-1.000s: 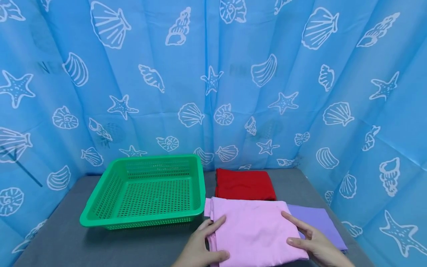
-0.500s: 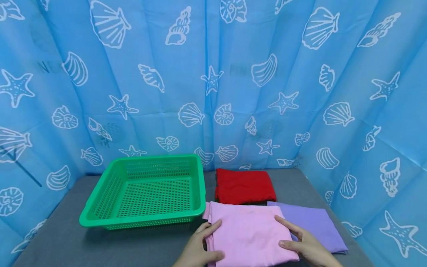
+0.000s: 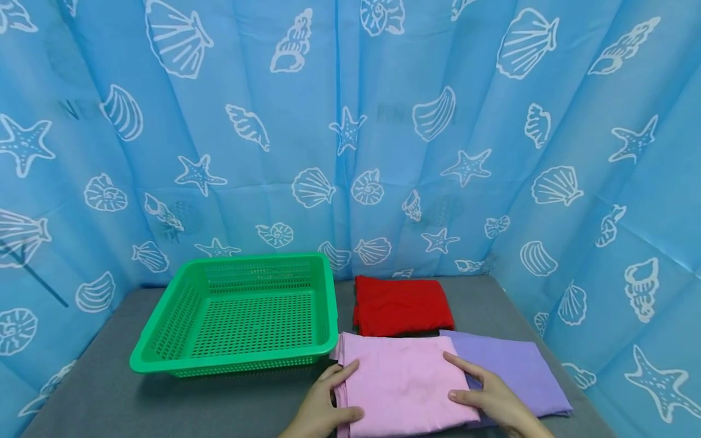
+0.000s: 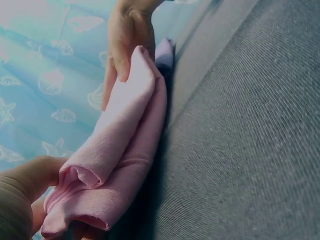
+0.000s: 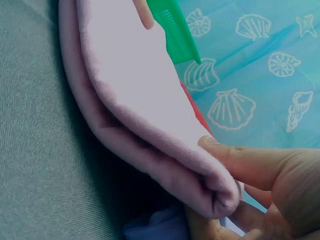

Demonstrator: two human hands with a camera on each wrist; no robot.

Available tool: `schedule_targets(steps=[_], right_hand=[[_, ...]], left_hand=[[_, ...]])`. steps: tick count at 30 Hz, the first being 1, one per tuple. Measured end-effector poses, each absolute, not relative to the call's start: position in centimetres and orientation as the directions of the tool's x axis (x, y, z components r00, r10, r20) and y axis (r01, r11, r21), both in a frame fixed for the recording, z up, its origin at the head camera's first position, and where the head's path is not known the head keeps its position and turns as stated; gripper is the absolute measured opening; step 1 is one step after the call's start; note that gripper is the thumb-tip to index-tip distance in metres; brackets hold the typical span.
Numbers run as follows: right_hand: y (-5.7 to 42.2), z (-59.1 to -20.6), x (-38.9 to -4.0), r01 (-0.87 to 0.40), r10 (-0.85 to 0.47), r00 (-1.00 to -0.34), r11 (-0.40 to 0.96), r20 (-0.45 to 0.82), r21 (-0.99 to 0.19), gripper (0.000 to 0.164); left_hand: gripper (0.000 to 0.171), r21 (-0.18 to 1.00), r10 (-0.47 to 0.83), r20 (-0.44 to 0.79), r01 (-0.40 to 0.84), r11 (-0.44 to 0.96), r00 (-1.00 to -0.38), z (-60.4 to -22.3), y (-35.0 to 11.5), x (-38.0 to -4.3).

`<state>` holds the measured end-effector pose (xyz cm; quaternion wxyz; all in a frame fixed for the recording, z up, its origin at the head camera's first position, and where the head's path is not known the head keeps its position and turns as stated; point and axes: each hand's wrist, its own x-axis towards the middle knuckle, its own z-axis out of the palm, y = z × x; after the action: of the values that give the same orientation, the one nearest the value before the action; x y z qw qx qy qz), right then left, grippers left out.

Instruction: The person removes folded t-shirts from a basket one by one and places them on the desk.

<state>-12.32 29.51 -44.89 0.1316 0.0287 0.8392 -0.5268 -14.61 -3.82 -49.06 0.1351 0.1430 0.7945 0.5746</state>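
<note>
A folded pink cloth (image 3: 402,383) is held between both hands at the front of the table. My left hand (image 3: 323,404) grips its left edge, where the left wrist view shows several folded layers beside that hand (image 4: 25,187). At the opposite edge, my right hand (image 3: 490,392) pinches the cloth, thumb on top and fingers beneath, as the right wrist view shows. The pink cloth overlaps part of a folded purple cloth (image 3: 515,371) on the right. Behind it lies a folded red cloth (image 3: 402,304). The right hand passes over the purple cloth.
Left of the cloths stands a green plastic basket (image 3: 235,364) with perforated walls and nothing inside. Its right front corner is close to the pink cloth. Everything stands on a grey-covered table (image 3: 98,389). A blue curtain (image 3: 383,146) with white shells hangs behind and at the sides.
Both hands have drawn the pink cloth left and slightly nearer the table's front. More of the purple and red cloths shows now. The basket stays where it was.
</note>
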Motion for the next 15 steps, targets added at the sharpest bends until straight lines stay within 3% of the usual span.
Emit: schedule_targets(steps=[8,15], right_hand=[[29.1,-45.5,-12.9,0.223,-0.038,-0.962,0.468,-0.272,-0.855,0.069],[29.9,-46.0,-12.9,0.143,-0.091,-0.973,0.495,-0.214,-0.857,0.064]], left_hand=[[0.075,0.944,0.368,-0.015,0.108,0.310,-0.930,-50.1,-4.3,-14.7],[0.071,0.958,0.406,0.036,0.147,0.245,-0.913,-51.2,-4.6,-14.9]])
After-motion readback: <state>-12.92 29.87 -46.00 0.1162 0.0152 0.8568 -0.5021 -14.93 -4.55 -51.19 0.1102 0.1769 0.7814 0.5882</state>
